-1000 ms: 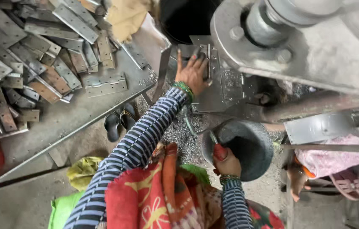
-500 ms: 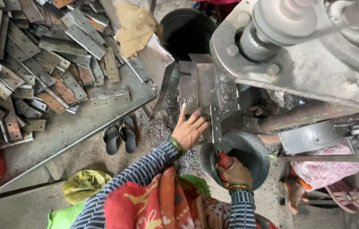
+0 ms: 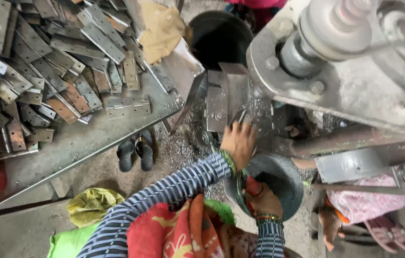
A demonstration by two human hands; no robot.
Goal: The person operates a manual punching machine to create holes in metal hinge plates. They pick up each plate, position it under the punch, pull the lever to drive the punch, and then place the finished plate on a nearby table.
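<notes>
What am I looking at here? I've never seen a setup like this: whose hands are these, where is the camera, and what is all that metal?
The camera sits on the person's head and looks straight down. The left hand reaches to the metal plates under a heavy grey machine, close to a small bright piece; whether it has a grip on it I cannot tell. The right hand holds the rim of a dark round pan. On the grey table at left lies a heap of flat metal hinges. On the floor stands a pair of sandals, amid metal shavings.

Metal table bearing apparently hinge plates.
</notes>
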